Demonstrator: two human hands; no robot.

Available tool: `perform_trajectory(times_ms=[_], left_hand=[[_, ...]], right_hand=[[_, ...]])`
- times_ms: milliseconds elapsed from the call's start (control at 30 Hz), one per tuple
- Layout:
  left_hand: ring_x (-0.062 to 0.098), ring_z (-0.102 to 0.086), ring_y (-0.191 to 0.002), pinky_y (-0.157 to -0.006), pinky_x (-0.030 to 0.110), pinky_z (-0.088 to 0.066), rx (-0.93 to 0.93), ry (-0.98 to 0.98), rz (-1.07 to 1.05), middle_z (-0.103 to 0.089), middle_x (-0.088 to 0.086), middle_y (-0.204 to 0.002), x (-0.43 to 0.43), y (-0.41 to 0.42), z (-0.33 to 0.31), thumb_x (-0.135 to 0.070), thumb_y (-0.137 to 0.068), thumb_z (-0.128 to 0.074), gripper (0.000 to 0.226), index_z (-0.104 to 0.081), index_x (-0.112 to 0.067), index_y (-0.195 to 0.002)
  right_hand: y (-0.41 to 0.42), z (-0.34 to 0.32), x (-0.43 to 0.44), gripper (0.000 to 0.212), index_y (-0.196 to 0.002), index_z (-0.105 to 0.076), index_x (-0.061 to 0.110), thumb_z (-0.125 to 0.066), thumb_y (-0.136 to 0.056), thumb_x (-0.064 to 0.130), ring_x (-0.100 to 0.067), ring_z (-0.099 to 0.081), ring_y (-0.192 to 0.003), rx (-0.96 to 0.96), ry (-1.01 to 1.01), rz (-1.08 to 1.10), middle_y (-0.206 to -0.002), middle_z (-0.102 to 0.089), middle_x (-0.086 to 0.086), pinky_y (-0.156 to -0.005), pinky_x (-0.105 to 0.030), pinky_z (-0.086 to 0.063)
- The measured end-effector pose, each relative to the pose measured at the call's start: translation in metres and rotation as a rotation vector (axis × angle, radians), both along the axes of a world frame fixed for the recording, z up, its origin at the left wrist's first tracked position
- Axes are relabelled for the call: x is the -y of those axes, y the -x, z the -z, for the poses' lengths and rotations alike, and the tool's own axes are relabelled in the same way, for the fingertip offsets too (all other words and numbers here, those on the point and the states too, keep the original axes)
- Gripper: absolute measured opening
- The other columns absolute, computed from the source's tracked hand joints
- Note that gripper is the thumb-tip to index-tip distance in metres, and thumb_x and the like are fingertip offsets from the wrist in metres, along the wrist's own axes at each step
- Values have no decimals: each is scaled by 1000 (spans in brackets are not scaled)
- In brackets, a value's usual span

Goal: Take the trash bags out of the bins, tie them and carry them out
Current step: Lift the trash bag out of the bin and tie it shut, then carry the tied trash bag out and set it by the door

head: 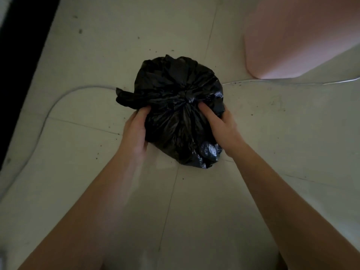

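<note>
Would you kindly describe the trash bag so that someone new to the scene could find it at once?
On the pale tiled floor, just near of the thin cable and left of the pink bin, sits the trash bag. It is the only black, crinkled thing, gathered into a knot on top, with the left hand and right hand on its sides.

Bare forearms — no sleeves, ringless hands.

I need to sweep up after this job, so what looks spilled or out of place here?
Dark specks and crumbs are scattered over the tiled floor around the black trash bag, thickest to its right. A thin pale cable lies loose across the tiles, passing behind the bag. The bag itself looks gathered shut, with no tear visible.
</note>
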State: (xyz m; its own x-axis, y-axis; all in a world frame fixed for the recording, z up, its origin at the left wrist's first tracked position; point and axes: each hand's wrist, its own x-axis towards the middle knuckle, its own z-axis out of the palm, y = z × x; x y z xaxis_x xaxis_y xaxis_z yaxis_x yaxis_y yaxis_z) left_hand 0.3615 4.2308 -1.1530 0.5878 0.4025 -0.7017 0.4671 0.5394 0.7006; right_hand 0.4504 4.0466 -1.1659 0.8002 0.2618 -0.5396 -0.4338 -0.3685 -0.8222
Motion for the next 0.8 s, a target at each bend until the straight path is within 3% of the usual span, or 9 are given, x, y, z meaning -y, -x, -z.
perform_trajectory(times_ms=[167, 267, 433, 600, 800], left_hand=[[4, -70, -103, -97, 31, -52, -20, -35, -6, -76, -8, -112, 9, 6, -63, -32, -97, -58, 33, -68, -18, -125], [-6, -69, -95, -87, 25, -48, -3, -98, 13, -75, -17, -107, 11, 14, -127, -33, -97, -55, 30, -68, -24, -123], [11, -61, -123, -102, 35, -47, 72, -50, 78, -66, -8, -133, -6, 17, -280, -42, -99, -53, 44, -56, -27, -140], [13, -64, -121, -105, 39, -46, 227, -98, 100, -68, -6, -130, -42, -22, -529, -40, -101, -47, 40, -60, -25, -137], [15, -67, -115, -97, 32, -53, 481, -185, 93, -70, 0, -127, -65, -34, -852, -35, -102, -45, 39, -62, -17, -133]], right_hand=[[21, -60, 1, 37, -118, -64, 39, -65, -87, 58, -8, -65, -108, -79, -36, 70, -114, -70, 15, -102, -40, -51], [32, -124, 2, 41, -118, -66, 37, -65, -84, 61, -9, -66, -107, -91, -35, 89, -112, -71, 15, -101, -41, -52], [26, -285, -10, 36, -116, -65, 46, -67, -84, 61, -9, -64, -112, -79, -95, 55, -120, -69, 17, -104, -41, -49], [-21, -536, -40, 28, -112, -66, 49, -68, -86, 58, -6, -64, -111, 42, -182, -21, -116, -70, 22, -104, -40, -49], [-44, -851, -65, 52, -126, -66, 34, -76, -79, 54, -14, -69, -109, 142, -405, -64, -118, -73, 9, -102, -40, -51]])
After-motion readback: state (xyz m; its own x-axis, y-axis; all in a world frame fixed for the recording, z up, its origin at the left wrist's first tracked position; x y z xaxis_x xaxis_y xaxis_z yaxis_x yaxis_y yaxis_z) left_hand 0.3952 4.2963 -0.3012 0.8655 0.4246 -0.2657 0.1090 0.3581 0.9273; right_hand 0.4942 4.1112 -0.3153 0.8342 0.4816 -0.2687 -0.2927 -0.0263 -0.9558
